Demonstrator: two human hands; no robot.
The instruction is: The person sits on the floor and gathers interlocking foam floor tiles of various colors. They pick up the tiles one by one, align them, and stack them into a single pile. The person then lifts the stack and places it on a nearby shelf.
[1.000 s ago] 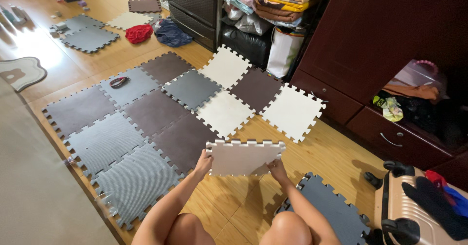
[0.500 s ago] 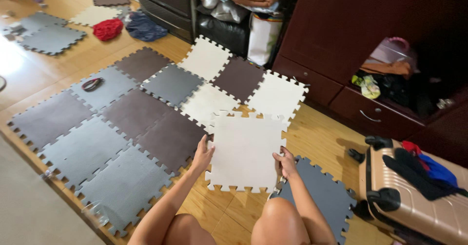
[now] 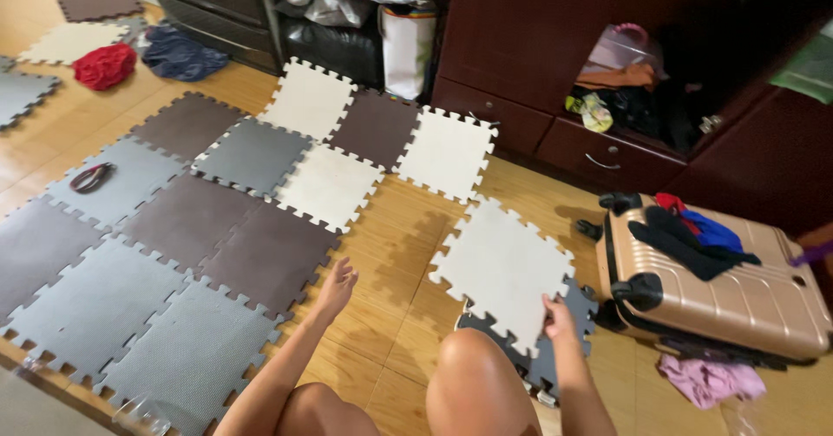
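My right hand [image 3: 558, 318] grips the near edge of a cream foam puzzle mat tile [image 3: 503, 267], which lies tilted over a grey tile [image 3: 564, 349] on the wooden floor. Empty, with fingers spread, my left hand [image 3: 335, 285] hovers over the bare floor just right of the joined mat. That joined mat [image 3: 200, 228] of brown, grey and cream tiles covers the floor to the left. The nearest joined tile to my left hand is a brown one [image 3: 269, 258].
A tan suitcase [image 3: 720, 284] with dark and blue clothes on it lies at the right, pink cloth [image 3: 707, 377] beside it. Dark wooden drawers [image 3: 599, 141] stand open behind. Loose tiles, red cloth [image 3: 104, 65] and blue cloth [image 3: 178, 54] lie far left.
The cream tile was held up in both hands; now my left hand has let go and my right hand has carried it rightward, low over the grey tile.
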